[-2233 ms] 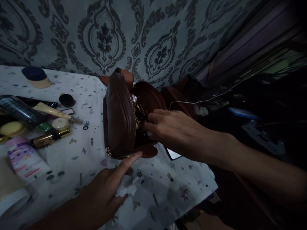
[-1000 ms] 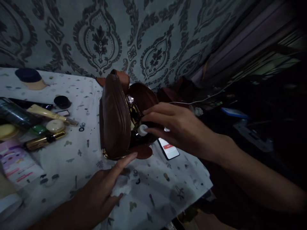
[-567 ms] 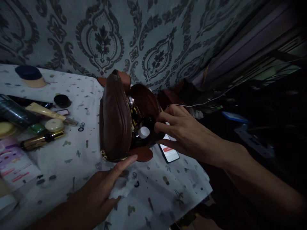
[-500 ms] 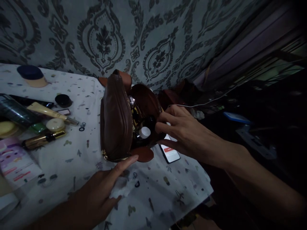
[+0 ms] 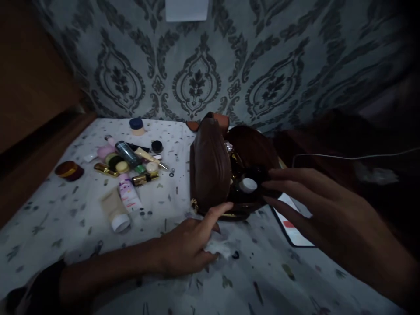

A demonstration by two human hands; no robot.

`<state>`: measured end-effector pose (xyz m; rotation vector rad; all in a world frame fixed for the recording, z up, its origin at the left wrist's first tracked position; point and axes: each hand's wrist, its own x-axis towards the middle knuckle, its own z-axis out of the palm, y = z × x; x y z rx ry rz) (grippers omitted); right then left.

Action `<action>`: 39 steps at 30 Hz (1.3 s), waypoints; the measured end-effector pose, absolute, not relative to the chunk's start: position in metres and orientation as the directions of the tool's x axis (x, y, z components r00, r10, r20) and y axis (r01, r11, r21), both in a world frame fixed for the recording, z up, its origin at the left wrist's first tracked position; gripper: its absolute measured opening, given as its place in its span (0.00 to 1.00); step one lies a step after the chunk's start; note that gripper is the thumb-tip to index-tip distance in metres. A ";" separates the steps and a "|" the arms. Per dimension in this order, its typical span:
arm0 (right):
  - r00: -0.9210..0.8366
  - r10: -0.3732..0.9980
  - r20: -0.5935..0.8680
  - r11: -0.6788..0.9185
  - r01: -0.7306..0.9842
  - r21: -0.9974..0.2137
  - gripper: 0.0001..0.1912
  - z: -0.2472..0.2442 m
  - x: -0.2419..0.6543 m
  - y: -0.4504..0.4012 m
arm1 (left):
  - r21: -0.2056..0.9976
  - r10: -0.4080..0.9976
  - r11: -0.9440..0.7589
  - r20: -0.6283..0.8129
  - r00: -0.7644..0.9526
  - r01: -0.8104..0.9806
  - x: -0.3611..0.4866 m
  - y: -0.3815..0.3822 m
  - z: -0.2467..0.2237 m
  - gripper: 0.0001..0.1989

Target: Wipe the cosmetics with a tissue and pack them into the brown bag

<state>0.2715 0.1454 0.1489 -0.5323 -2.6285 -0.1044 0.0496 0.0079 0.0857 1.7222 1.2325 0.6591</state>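
Observation:
A brown leather bag [image 5: 210, 166] stands unzipped on the patterned cloth. Inside it are a white-capped container [image 5: 248, 185] and dark and gold items that blur together. My left hand [image 5: 188, 245] rests at the bag's front, its index finger stretched out against the lower front rim. A crumpled white wad [image 5: 218, 247] shows between that finger and the thumb; whether the hand touches it I cannot tell. At the bag's right side, my right hand [image 5: 315, 205] has its fingers extended and apart, fingertips by the opening. It partly covers a lit phone [image 5: 295, 223].
Left of the bag lie several cosmetics, among them a cream tube [image 5: 114, 208], a purple-and-white tube [image 5: 129, 192], a dark green tube [image 5: 126, 153], and an amber jar [image 5: 68, 170]. A blue-lidded jar [image 5: 136, 126] stands near the patterned wall. A white cable [image 5: 344, 155] runs off right.
The view has swung left, showing more cosmetics. My right hand's curled fingers have straightened at the bag's right rim. The brown leather tab at the bag's front no longer shows.

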 end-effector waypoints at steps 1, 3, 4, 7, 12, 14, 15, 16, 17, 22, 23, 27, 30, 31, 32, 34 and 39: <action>-0.791 0.368 0.488 0.918 0.392 -0.056 0.09 0.146 0.269 0.138 | 0.874 0.927 -0.130 -0.061 0.371 0.468 0.048 0.005 0.088 0.44; -0.756 0.379 0.533 0.920 0.370 -0.128 0.07 0.143 0.264 0.123 | 0.853 0.919 -0.186 -0.024 0.393 0.487 0.044 -0.001 0.092 0.39; -0.754 0.367 0.545 0.928 0.341 -0.154 0.07 0.141 0.260 0.116 | 0.843 0.917 -0.215 0.000 0.400 0.493 0.041 -0.004 0.094 0.36; -0.743 0.311 0.592 0.950 0.236 -0.203 0.08 0.134 0.248 0.096 | 0.819 0.930 -0.260 0.071 0.360 0.511 0.030 -0.014 0.096 0.27; -0.759 0.272 0.592 0.937 0.070 -0.341 0.12 0.110 0.226 0.068 | 0.807 0.986 -0.168 0.126 0.112 0.567 0.006 -0.028 0.093 0.23; -0.780 0.303 0.548 0.901 0.046 -0.432 0.13 0.100 0.216 0.059 | 0.777 0.985 -0.158 0.163 0.047 0.610 -0.006 -0.032 0.092 0.20; -0.796 0.319 0.514 0.877 0.042 -0.479 0.14 0.096 0.211 0.055 | 0.751 0.982 -0.159 0.189 0.022 0.641 -0.013 -0.033 0.093 0.19; -0.814 0.331 0.478 0.850 0.037 -0.525 0.14 0.093 0.205 0.051 | 0.719 0.976 -0.156 0.217 -0.006 0.677 -0.022 -0.033 0.094 0.18; -0.829 0.356 0.431 0.818 0.053 -0.572 0.15 0.090 0.199 0.048 | 0.681 0.970 -0.144 0.241 -0.034 0.718 -0.031 -0.031 0.095 0.17; -0.859 0.484 0.166 0.535 0.141 -0.833 0.16 0.071 0.161 0.038 | 0.469 0.869 0.005 0.436 -0.236 0.883 -0.096 0.003 0.100 0.20; -0.857 0.501 0.119 0.436 0.131 -0.890 0.17 0.064 0.153 0.037 | 0.424 0.845 0.031 0.472 -0.250 0.905 -0.109 0.014 0.099 0.21; -0.830 0.558 0.016 0.091 0.042 -0.995 0.25 0.034 0.134 0.038 | 0.312 0.820 0.042 0.532 -0.211 0.949 -0.150 0.052 0.095 0.26; -0.787 0.616 0.007 0.053 0.033 -0.998 0.27 0.019 0.133 0.040 | 0.298 0.808 0.055 0.547 -0.218 0.953 -0.172 0.062 0.099 0.27; -0.782 0.623 0.009 0.057 0.035 -0.998 0.28 0.016 0.134 0.041 | 0.297 0.800 0.068 0.554 -0.230 0.952 -0.178 0.060 0.102 0.26; -0.781 0.624 0.010 0.062 0.038 -0.997 0.28 0.014 0.136 0.042 | 0.299 0.791 0.085 0.560 -0.247 0.950 -0.185 0.057 0.105 0.26; -0.788 0.616 0.011 0.073 0.043 -0.996 0.28 0.013 0.137 0.042 | 0.308 0.772 0.127 0.566 -0.289 0.943 -0.198 0.047 0.111 0.26; -0.805 0.593 0.011 0.100 0.061 -0.993 0.28 0.015 0.136 0.043 | 0.344 0.745 0.233 0.538 -0.394 0.910 -0.224 0.011 0.111 0.23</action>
